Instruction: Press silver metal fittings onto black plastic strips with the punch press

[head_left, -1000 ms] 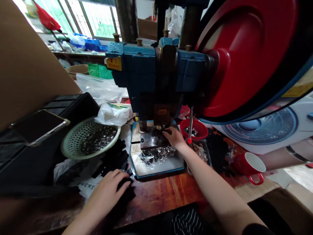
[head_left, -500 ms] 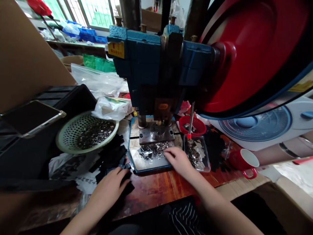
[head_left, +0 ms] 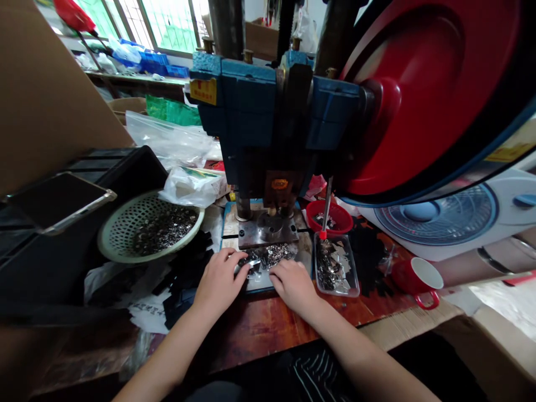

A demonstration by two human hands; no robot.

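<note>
Both hands are at the base plate point(head_left: 230, 226) of a blue press point(head_left: 247, 106). My left hand point(head_left: 220, 279) rests over the plate's left front, its thumb and fingers apart beside a shiny flat metal piece point(head_left: 254, 263). My right hand point(head_left: 295, 283) is on the right front of the plate, fingers curled together at the edge of a heap of small metal parts point(head_left: 280, 252). Whatever its fingertips pinch is hidden. Behind the heap sits the steel die block point(head_left: 268, 230) under the press ram.
Left stands a pale green colander point(head_left: 111, 237) of small metal parts. On the right are a clear plastic box point(head_left: 355, 279) of metal pieces, a red basket point(head_left: 345, 220), a red mug point(head_left: 408, 276) and a fan point(head_left: 422, 215). A large red flywheel point(head_left: 431, 95) overhangs the right side.
My left hand has moved right and forward from the dark strips onto the base plate. My right hand has shifted slightly left and toward me along the heap. The camera view has tilted slightly.
</note>
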